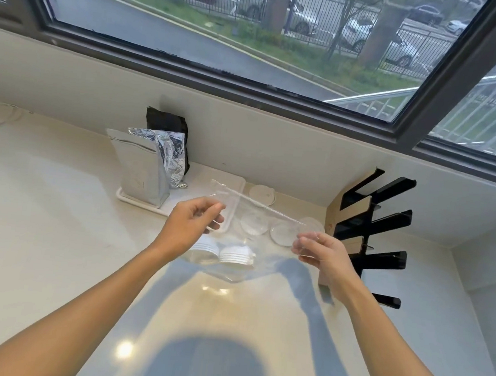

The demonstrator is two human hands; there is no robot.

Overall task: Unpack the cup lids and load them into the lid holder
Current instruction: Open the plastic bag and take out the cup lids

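two hands hold a clear plastic bag (229,240) up over the pale counter (55,230), mid-frame. the left hand (190,226) pinches the bag's upper left edge between thumb and curled fingers; the right hand (320,254) pinches its upper right corner the same way, close to the end of the zip strip (264,206), which runs as a slanted line from upper left down toward the right hand. the strip lies above and between the two grips, and the bag hangs below them.

inside the bag, low down and just below the left hand, sit two short stacks of white cup lids (235,255), side by side at the sagging bottom. whether the bag's mouth is sealed cannot be told.

three clear lids (281,233) lie flat on the counter behind the bag, seen partly through the plastic, and a white disc (261,193) lies farther back near the wall.

right of centre, just beside the right hand, stands the black lid holder (382,228) with slanted slots; what its slots hold cannot be made out.

at upper left of centre a white tray (178,208) carries a silver pouch (142,171), a crumpled foil bag (171,156) and a black bag (165,122) against the wall.
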